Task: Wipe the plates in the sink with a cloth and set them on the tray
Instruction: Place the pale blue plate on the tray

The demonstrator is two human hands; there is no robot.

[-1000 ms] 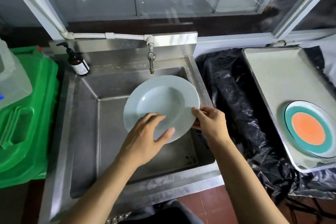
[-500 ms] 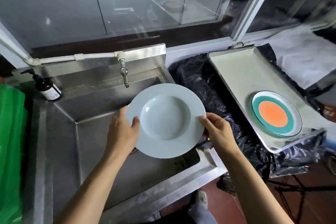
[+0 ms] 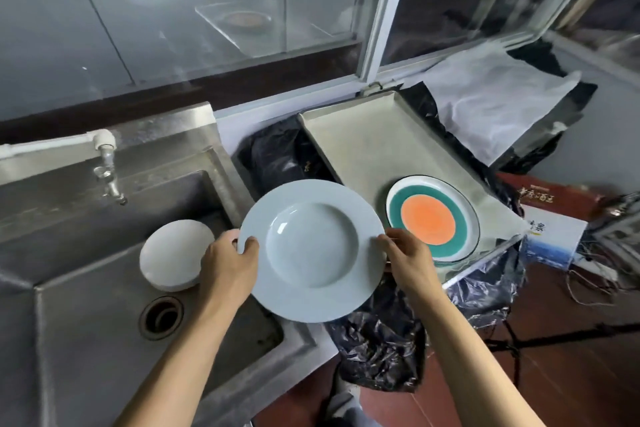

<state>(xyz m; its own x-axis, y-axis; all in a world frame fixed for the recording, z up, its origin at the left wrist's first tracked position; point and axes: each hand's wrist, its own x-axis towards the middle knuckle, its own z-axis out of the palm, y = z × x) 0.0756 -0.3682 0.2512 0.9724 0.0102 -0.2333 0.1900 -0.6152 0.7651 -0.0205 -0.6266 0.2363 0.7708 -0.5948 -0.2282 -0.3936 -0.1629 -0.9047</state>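
Note:
I hold a pale blue deep plate (image 3: 311, 250) level in the air, over the right rim of the steel sink (image 3: 86, 288). My left hand (image 3: 230, 260) grips its left edge, thumb on top. My right hand (image 3: 405, 258) grips its right edge. An upside-down white plate (image 3: 175, 255) lies in the sink basin near the drain (image 3: 161, 317). On the metal tray (image 3: 363, 146) to the right sits a plate with an orange centre and a teal ring (image 3: 433, 218). No cloth is visible.
A tap (image 3: 109, 173) sticks out over the sink's back wall. Black plastic sheeting (image 3: 377, 347) covers the gap between sink and tray and hangs below. White paper (image 3: 491, 97) and a printed box (image 3: 554, 236) lie right of the tray. Windows run behind.
The blue plate has travelled right, from over the sink basin to its right rim, near the tray. My left hand shifted from the plate's face to its left edge. The view swung right.

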